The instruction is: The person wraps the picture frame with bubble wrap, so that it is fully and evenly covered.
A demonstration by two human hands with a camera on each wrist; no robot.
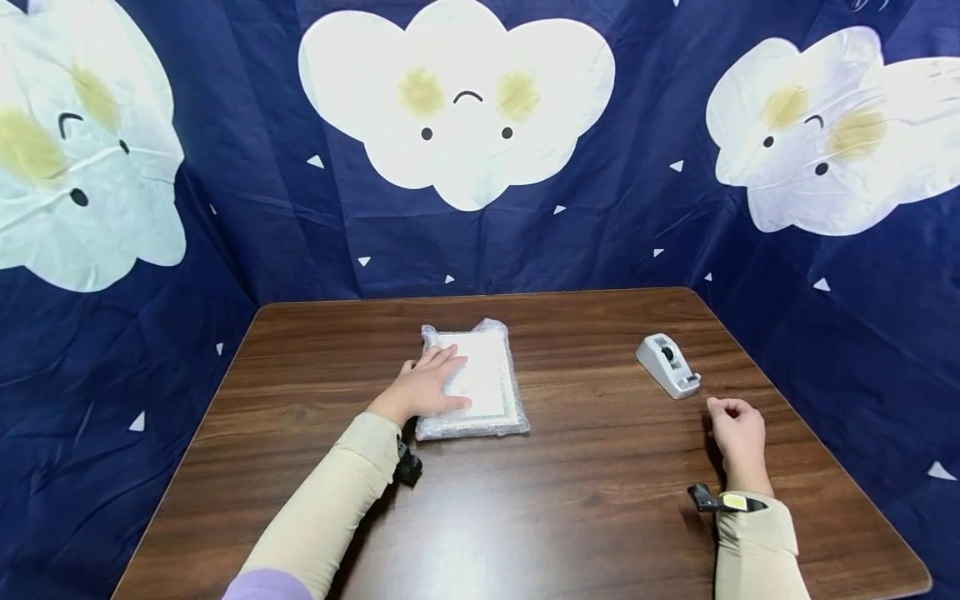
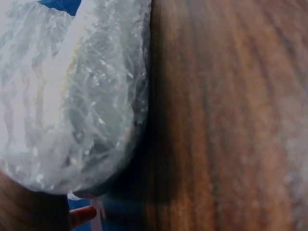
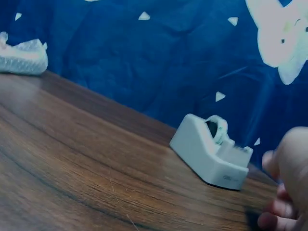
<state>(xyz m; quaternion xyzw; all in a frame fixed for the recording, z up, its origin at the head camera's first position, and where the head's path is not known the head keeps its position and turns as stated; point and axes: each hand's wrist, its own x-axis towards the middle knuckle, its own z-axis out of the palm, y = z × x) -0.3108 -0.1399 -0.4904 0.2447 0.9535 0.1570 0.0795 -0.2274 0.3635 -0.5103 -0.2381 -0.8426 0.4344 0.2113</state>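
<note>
A flat white rectangular item in bubble wrap lies on the table. My left hand rests on its left part with fingers spread. The left wrist view shows the edge of the bubble wrap close up. To the right stands a pale grey tape dispenser with a roll in it. My right hand is just in front of the dispenser, apart from it, with its fingers curled and thumb and forefinger close together. No thing shows between those fingers. In the right wrist view, the dispenser is left of the hand.
The brown wood-grain table has rounded corners. Dark blue cloth with white clouds and small triangles hangs behind it and on both sides. A wrist camera sits at the left wrist, another at the right.
</note>
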